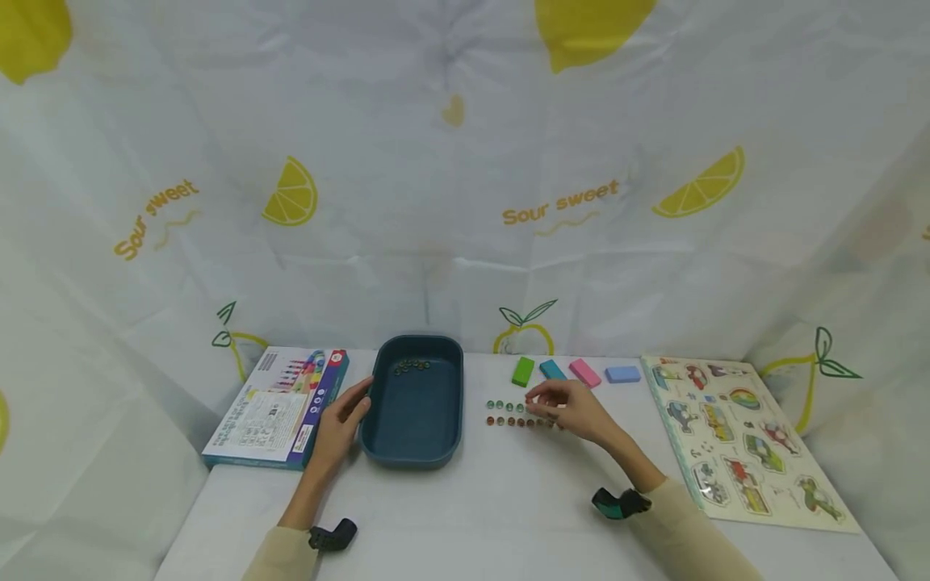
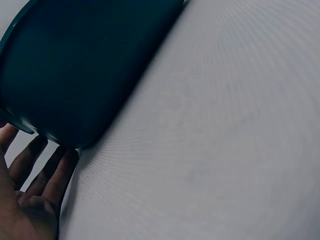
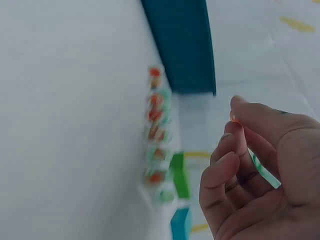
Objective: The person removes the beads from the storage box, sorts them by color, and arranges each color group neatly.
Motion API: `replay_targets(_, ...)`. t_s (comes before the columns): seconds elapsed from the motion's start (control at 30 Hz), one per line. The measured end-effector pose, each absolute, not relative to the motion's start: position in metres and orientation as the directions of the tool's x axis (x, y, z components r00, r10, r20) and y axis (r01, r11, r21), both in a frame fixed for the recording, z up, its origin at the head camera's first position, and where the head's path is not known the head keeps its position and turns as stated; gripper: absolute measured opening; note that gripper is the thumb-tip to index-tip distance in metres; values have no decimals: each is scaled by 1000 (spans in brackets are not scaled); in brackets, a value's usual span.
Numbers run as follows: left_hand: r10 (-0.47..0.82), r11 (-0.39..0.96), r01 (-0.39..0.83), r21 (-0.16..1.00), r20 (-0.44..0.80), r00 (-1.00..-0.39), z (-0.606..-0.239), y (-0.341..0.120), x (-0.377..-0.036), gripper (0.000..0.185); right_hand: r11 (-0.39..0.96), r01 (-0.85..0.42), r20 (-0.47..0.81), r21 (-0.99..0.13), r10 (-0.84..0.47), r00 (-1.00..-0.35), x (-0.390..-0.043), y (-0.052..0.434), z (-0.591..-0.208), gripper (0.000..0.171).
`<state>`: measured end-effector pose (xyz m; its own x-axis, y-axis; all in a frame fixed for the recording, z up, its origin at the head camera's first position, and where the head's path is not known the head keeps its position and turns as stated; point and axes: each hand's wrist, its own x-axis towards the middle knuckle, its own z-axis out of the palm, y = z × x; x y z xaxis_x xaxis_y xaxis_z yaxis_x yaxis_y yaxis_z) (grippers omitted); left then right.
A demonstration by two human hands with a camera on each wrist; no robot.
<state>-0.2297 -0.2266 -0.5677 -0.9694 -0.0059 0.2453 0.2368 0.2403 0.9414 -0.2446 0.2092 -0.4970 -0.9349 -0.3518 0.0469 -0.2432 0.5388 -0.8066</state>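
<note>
A dark teal tray [image 1: 412, 420] stands on the white table, with several small glass marbles [image 1: 412, 365] inside at its far end. My left hand [image 1: 338, 420] rests against the tray's left side, fingers fairly straight; the left wrist view shows fingertips [image 2: 70, 152] touching its outer wall. Between thumb and index finger, my right hand [image 1: 570, 407] pinches a small glass marble with orange in it [image 3: 233, 116], mostly covered by the fingertips. Below that hand lie two rows of marbles: a greenish row [image 1: 499, 405] behind and a reddish row [image 1: 511, 421] in front, partly hidden by the hand.
Green [image 1: 523, 371], teal [image 1: 552, 369], pink [image 1: 584, 373] and blue blocks [image 1: 622, 374] lie behind the rows. A flat box [image 1: 261, 420] sits left of the tray. On the right lies a picture puzzle board [image 1: 734, 428]. A lemon-print curtain [image 1: 407, 266] hangs behind the table.
</note>
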Motion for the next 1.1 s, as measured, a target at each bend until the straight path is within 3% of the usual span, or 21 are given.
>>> replay_targets(0.27, 6, 219, 239, 946, 243, -970, -570, -226, -229, 43, 650, -217, 31, -729, -285, -958, -224, 259, -524, 13)
replay_targets(0.63, -5, 233, 234, 944, 242, -970, -567, -227, -228, 43, 697, -200, 8, -689, -269, -963, -227, 256, -536, 16)
replay_targets(0.9, 11, 221, 256, 941, 260, -966, -569, -226, -228, 43, 606, -175, 18, -776, -257, -966, -227, 258, -519, 25)
replay_targets(1.1, -5, 223, 255, 941, 263, -965, -567, -225, -227, 42, 486, -228, 61, -844, -335, -940, -252, 206, -482, 34)
